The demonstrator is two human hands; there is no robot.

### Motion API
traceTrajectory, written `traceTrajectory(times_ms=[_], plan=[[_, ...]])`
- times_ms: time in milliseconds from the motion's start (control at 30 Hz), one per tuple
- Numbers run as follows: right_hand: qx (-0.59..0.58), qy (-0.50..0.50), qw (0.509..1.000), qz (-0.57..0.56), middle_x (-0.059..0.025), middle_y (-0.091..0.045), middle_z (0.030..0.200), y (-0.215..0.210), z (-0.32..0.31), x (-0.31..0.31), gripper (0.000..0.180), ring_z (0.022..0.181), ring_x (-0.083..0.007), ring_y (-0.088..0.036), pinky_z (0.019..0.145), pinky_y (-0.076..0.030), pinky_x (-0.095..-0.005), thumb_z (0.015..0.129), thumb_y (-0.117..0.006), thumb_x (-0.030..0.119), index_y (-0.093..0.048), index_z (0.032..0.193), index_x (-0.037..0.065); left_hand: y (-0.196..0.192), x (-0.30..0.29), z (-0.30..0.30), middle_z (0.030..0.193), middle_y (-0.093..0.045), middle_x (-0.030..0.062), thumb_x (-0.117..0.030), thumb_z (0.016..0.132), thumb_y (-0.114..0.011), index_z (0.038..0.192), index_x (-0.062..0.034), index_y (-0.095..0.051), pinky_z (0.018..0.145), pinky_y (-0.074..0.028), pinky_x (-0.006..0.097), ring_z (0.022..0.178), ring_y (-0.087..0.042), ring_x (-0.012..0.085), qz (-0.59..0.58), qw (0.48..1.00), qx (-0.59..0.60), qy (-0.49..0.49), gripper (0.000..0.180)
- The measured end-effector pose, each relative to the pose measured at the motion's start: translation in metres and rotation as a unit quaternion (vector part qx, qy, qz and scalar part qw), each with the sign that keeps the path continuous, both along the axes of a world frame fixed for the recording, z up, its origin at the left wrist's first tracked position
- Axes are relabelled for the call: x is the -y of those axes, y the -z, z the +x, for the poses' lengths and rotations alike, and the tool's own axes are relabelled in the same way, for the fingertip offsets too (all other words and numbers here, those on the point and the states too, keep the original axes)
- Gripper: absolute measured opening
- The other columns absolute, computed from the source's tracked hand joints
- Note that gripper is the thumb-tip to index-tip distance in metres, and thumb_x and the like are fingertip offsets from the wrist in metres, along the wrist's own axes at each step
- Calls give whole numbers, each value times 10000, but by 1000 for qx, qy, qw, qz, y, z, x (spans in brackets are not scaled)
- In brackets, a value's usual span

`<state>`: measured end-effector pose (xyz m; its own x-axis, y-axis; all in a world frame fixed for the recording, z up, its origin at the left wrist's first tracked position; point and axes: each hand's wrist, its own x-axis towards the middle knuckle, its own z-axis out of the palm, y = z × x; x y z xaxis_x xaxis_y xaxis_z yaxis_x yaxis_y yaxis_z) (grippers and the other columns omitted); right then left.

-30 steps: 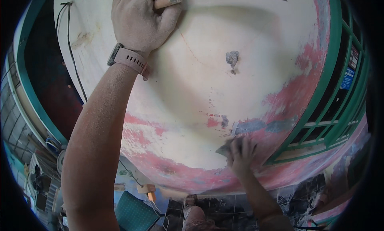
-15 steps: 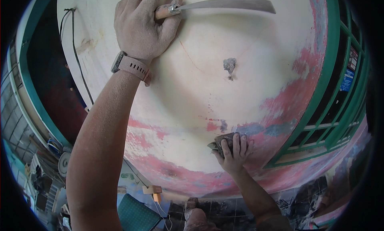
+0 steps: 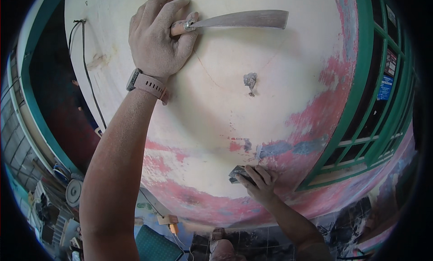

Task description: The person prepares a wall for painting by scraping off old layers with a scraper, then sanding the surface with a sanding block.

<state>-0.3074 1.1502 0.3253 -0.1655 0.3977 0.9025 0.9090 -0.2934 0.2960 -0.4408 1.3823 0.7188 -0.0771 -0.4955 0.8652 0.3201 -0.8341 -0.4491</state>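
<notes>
Left hand (image 3: 158,37) at 11 o'clock, clenched on scraper (image 3: 234,20), blade flat against wall (image 3: 216,107) for scraping. Right hand (image 3: 259,184) at 5 o'clock, fingers pressing sanding pad (image 3: 238,173) onto pink paint.

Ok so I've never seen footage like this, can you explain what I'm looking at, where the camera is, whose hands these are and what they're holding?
The picture comes from a wide fisheye camera worn on a person's head, so straight edges bend near the rim. There is no machine, only two bare hands at a wall. The left hand, with a watch on its wrist, grips the handle of a long flat metal blade laid against the wall. The right hand, lower down, presses a small dark grey piece to the wall; what it is cannot be told. The wall is pale cream, with worn pink and blue patches toward the bottom and right and a small grey blob near the middle. A green window frame stands at the right and a dark cable hangs at the left.
</notes>
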Motion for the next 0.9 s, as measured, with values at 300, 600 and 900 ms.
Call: traceTrajectory(times_ms=[300, 600, 900], plan=[[-355, -176, 906, 149, -161, -671, 1305, -35, -52, 22, 291, 1150, -255, -639, 1014, -505, -424, 1045, -544, 95, -692, 1280, 8, -2, -3, 2, 1245, -721, 90, -239, 910, -709, 1090, -126, -768, 961, -516, 403, 1072, -696, 280, 3, 1000, 4, 16, 221], [-775, -295, 466, 309, -49, -686, 1057, -12, -87, 87, 206, 977, -113, -630, 889, -513, -300, 1066, -595, 155, -668, 1163, -11, 42, 23, -14, 1431, -650, 104, -187, 1035, -618, 1272, -7, -701, 1086, -471, 342, 1260, -645, 262, -319, 881, -111, 331, 309], [-820, -166, 515, 187, -79, -682, 1098, 24, -121, 137, 216, 997, -210, -683, 874, -568, -331, 1071, -565, 127, -630, 1217, -19, 353, 201, -91, 927, -657, 49, -97, 1071, -515, 1027, 28, -665, 742, -535, 296, 844, -629, 145, -815, 254, -296, 429, 200]])
